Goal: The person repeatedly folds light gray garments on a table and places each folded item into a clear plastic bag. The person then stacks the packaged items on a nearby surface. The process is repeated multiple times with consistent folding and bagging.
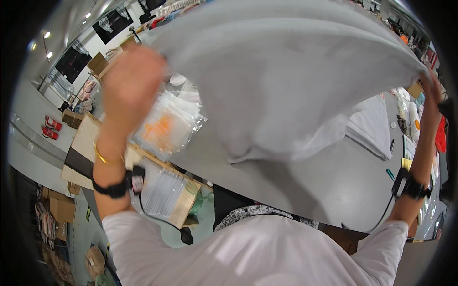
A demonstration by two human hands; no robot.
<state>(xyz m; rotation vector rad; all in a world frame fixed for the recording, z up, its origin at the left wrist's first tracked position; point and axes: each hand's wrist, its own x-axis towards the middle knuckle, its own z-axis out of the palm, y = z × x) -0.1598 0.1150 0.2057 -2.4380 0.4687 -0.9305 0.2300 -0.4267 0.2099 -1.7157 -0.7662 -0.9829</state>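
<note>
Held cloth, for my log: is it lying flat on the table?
No, the cloth billows above the table, raised at the right hand.

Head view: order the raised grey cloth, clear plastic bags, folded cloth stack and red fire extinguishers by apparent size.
Raised grey cloth, largest
Clear plastic bags
Folded cloth stack, partly hidden
Red fire extinguishers, farther away

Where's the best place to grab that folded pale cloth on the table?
Probably the near edge of the folded pale cloth, coming from the camera wearer's side and holding it from under and over. It lies flat on the table with its layered near edge showing, while the raised grey cloth seems to hide some of its left part.
</note>
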